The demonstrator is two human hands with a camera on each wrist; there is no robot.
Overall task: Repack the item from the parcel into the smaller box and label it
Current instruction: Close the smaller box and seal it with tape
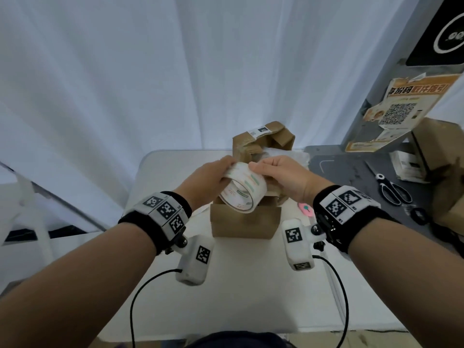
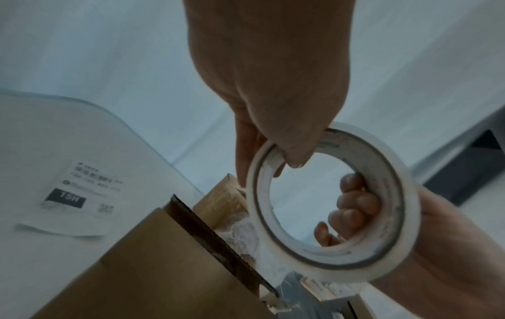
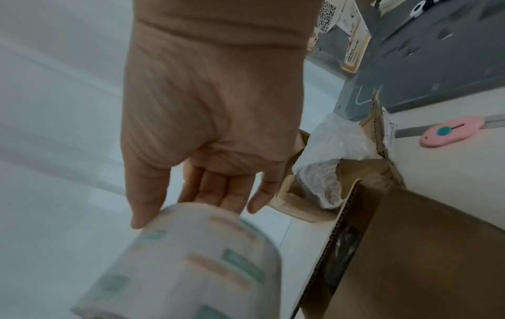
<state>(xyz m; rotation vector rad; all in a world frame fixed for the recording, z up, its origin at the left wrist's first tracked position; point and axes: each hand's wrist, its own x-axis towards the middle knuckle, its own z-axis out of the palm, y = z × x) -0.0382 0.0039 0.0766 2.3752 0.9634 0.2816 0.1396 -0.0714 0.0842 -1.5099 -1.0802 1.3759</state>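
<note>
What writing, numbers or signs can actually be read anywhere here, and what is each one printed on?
"15H": white on a black bar, on the white shipping label lying on the table.
Smaller lines on that label: too blurred to read.
Orange poster: Chinese headline and QR code, not legible.
Tape roll: coloured print, blurred.
Label on the far box: too small.

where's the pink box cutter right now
In the head view the pink box cutter lies on the white table, right of the smaller box.

A white rectangular table carries two brown cardboard boxes centre to twelve o'clock, a pink cutter at two.
</note>
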